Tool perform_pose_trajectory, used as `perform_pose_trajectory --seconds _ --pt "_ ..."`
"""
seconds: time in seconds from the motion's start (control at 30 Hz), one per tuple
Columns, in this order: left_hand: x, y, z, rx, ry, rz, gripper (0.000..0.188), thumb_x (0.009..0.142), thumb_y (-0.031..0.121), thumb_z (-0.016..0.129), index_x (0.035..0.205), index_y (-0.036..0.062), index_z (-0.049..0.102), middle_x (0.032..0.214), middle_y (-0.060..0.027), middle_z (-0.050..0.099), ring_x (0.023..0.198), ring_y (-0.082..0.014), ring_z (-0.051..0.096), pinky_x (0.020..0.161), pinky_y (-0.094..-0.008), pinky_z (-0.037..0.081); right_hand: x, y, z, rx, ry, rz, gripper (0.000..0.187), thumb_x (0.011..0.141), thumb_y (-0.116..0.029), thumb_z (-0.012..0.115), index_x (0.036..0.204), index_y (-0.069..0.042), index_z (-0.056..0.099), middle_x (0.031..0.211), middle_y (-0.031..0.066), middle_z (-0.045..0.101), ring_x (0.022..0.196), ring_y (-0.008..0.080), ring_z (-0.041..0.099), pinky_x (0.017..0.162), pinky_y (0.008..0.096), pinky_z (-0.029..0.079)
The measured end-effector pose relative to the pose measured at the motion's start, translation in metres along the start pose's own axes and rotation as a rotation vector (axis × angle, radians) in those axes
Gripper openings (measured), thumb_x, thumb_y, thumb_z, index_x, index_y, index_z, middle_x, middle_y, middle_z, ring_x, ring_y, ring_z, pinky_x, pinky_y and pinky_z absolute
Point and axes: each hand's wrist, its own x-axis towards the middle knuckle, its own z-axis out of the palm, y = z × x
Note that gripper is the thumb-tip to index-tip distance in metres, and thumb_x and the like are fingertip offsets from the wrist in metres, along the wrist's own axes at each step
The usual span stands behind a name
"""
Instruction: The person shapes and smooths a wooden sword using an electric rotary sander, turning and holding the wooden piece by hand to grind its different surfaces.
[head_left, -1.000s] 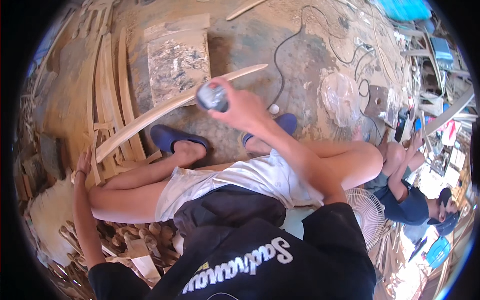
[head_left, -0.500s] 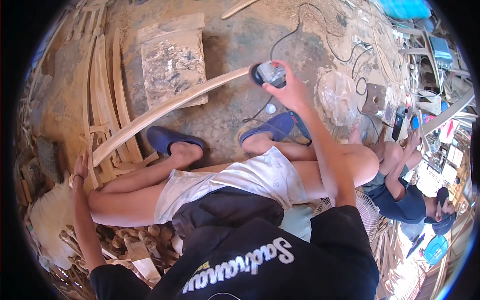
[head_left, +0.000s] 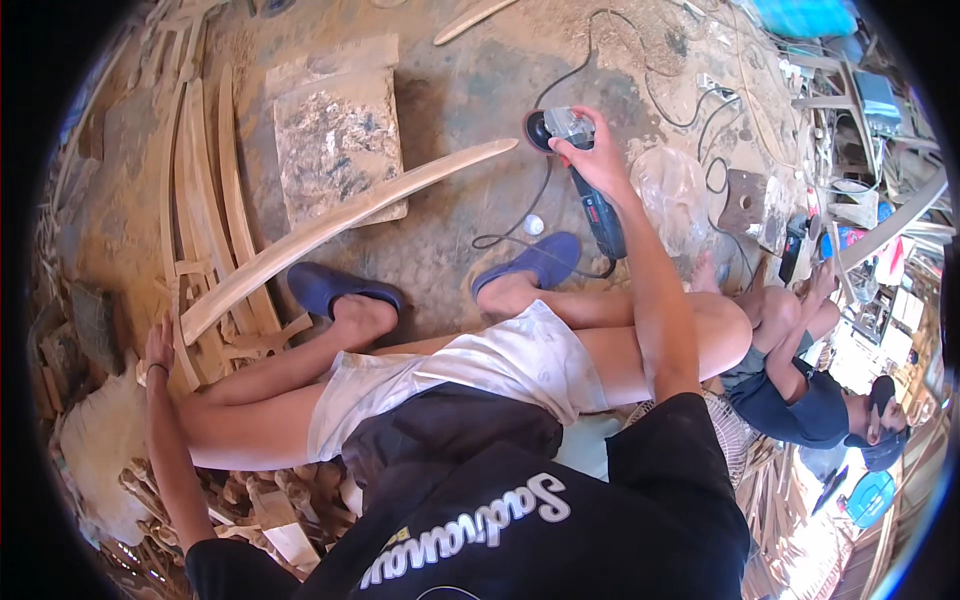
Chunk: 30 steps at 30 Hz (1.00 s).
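Note:
My right hand is wrapped round the head of an angle grinder. Its dark blue body points back toward me, and the round disc faces left, just beyond the tip of a long, curved wooden piece. A small gap separates disc and tip. That pale piece slants from near my left knee up to the right, above a board on the floor. At its near end is my left hand, fingers partly hidden, seemingly gripping the end.
A worn board lies on the floor, with long wooden strips to the left. The black cord loops across the floor. A clear plastic bag lies right of the grinder. Another person sits farther right. Carved wood pieces are piled behind my left leg.
The grinder has moved to the right, off the wooden piece's tip, and turned so more of its body shows. My left hand and the wooden piece have hardly moved.

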Motion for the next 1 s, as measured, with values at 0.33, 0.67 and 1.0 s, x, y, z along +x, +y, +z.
perform_pose_trajectory --seconds 0.33,0.67,1.0 --pt "0.011 0.046 -0.021 -0.257 -0.11 -0.416 0.056 0.122 0.043 0.035 0.15 0.0005 0.059 0.108 -0.0293 0.073 0.101 -0.0538 0.07 0.093 -0.0626 0.053 -0.019 -0.007 -0.013 0.23 0.169 0.023 0.078 0.088 -0.029 0.094 0.153 -0.012 0.056 0.095 0.0064 0.079 0.084 0.0158 0.076 0.081 0.0349 0.06" --pt "-0.015 0.046 -0.029 -0.425 -0.092 -0.39 0.078 0.119 0.06 0.028 0.124 -0.0026 0.073 0.102 -0.0304 0.077 0.104 -0.0507 0.074 0.097 -0.0594 0.056 -0.045 -0.039 -0.014 0.42 0.14 0.076 0.081 0.091 -0.029 0.094 0.157 -0.013 0.052 0.125 0.013 0.071 0.096 0.0191 0.073 0.084 0.0349 0.059" --pt "0.089 0.352 -0.18 -0.694 0.191 0.14 0.09 0.086 0.031 0.093 0.158 0.0004 0.049 0.151 -0.0253 0.06 0.144 -0.0468 0.055 0.123 -0.0523 0.046 -0.065 -0.044 -0.065 0.564 0.398 0.062 0.084 0.092 -0.025 0.093 0.16 -0.011 0.046 0.11 0.0101 0.072 0.084 0.0153 0.07 0.074 0.0328 0.059"
